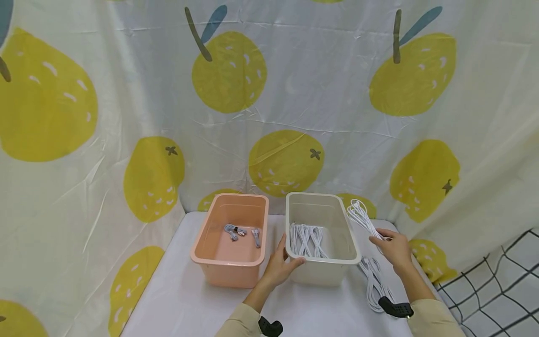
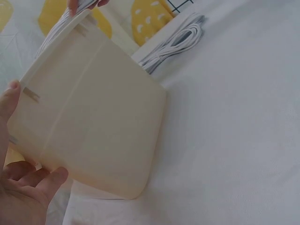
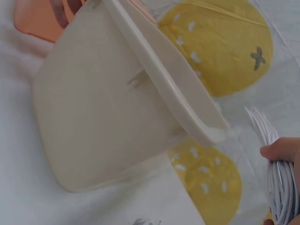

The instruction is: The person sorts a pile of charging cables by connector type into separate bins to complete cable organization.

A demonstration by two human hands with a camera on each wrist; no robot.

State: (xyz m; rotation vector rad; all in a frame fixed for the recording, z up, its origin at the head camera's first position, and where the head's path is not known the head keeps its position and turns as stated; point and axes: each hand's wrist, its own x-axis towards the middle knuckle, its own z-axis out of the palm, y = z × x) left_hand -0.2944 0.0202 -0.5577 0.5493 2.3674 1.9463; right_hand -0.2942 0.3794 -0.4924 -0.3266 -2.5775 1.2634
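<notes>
In the head view my left hand (image 1: pixel 280 266) grips the near left corner of a cream plastic bin (image 1: pixel 324 271), its thumb over the rim. Bundles of white cable (image 1: pixel 306 239) lie inside that bin. My right hand (image 1: pixel 392 245) holds a looped bundle of white cable (image 1: pixel 363 217) up beside the bin's right edge. The right wrist view shows the thumb pressed across this held bundle (image 3: pixel 280 187). Below the right hand, another coiled white cable bundle (image 1: pixel 374 283) lies on the table by the bin.
A peach bin (image 1: pixel 227 276) stands left of the cream one, with a few small grey cable bundles (image 1: pixel 233 230) in it. The white-covered table (image 1: pixel 168 290) backs onto a lemon-print curtain (image 1: pixel 294 93). A dark wire grid (image 1: pixel 497 285) is at the right.
</notes>
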